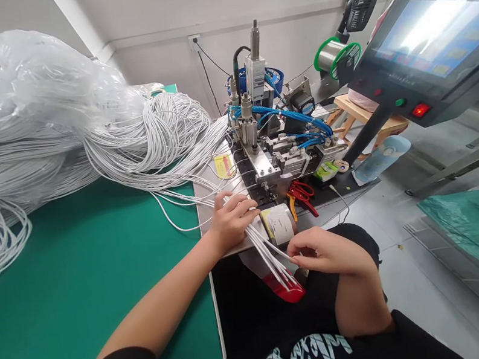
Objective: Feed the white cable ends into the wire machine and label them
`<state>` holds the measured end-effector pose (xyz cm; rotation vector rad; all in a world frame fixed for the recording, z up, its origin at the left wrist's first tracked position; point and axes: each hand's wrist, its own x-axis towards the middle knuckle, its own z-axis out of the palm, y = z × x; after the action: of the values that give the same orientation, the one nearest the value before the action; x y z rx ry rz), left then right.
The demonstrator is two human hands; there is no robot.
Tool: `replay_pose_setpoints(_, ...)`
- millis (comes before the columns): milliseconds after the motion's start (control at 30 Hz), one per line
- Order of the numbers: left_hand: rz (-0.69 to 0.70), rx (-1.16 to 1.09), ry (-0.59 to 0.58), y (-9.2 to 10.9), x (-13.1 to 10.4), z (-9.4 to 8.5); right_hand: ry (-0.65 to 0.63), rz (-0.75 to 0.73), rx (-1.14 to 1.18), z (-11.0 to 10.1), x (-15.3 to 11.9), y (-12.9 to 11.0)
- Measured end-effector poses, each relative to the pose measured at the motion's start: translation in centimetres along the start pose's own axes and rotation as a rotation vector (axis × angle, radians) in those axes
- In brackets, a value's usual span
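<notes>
The green table (77, 280) takes up my whole left side, and the great heap of white cables (54, 143) lies piled along its far edge under a loose plastic bag (47, 71), close enough that strands trail straight to me. At the table's right edge stands the metal plate (206, 197) that carries the machine (269, 137) with its blue hoses, and a screen (435, 30) leans in from the right where I can read it.

Red scissors (304, 193) lie on the plate's near right corner, within reach. A roll of tape (280, 223) sits at the near edge, just beside my fingers.

My left hand (232, 220) rests on that near edge, closed over a small bundle of cables (270, 254), pinning them so they fan down toward my lap. My right hand (320, 252) meets their lower ends, thumb and fingers pinched narrow around the tips (289, 278), sorting them above something red (290, 293) on my lap.
</notes>
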<state>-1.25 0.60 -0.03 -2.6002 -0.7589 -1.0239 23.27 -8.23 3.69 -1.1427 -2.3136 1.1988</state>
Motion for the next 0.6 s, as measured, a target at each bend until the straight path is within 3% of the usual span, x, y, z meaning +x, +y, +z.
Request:
replay_pose_setpoints(167,0.031,0.018,-0.034,0.1,0.2,-0.1,0.064,0.049,0.047,-0.6,-0.7,0.2)
replay_pose_setpoints(400,0.031,0.031,-0.183,0.1,0.4,0.1,0.148,0.072,0.08,-1.1,-1.0,0.3)
replay_pose_setpoints(600,0.022,0.038,-0.171,0.1,0.5,0.3,0.271,0.093,0.07,-1.3,-1.0,1.1)
